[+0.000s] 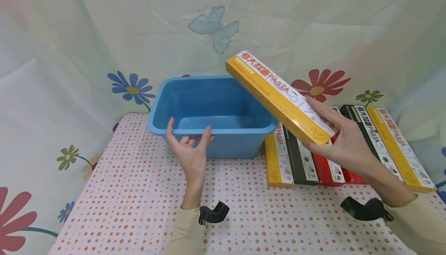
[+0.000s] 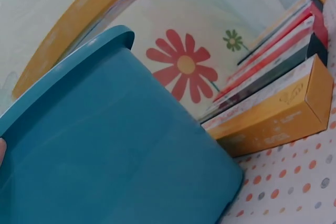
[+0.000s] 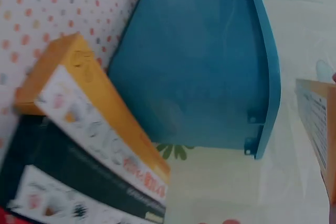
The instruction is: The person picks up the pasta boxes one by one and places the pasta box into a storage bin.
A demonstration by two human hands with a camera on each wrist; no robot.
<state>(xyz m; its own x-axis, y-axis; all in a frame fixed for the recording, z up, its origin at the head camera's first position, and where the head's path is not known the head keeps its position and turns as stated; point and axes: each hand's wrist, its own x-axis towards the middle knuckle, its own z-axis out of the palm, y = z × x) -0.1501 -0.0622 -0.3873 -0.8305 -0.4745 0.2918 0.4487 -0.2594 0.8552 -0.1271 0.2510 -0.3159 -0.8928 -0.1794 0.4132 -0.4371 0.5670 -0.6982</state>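
A long yellow-and-white pasta box [image 1: 278,96] is gripped near its lower end by my right hand [image 1: 348,142], tilted in the air over the right rim of a blue plastic bin [image 1: 230,144]. My left hand [image 1: 189,154] holds the bin's front rim, with thumb and a finger over the edge and other fingers against the outer wall. In the left wrist view the held box [image 2: 79,24] shows behind the bin's rim. Only a sliver of the held box [image 3: 320,124] is visible at the right edge of the right wrist view.
Right of the bin lies a row of more pasta boxes: a yellow one [image 1: 275,169] nearest it, a dark one [image 1: 301,169], red ones [image 1: 327,169], another dark one [image 1: 378,140] and a yellow one [image 1: 400,150]. A dotted cloth [image 1: 139,208] covers the table; a flowered curtain [image 1: 271,18] hangs behind.
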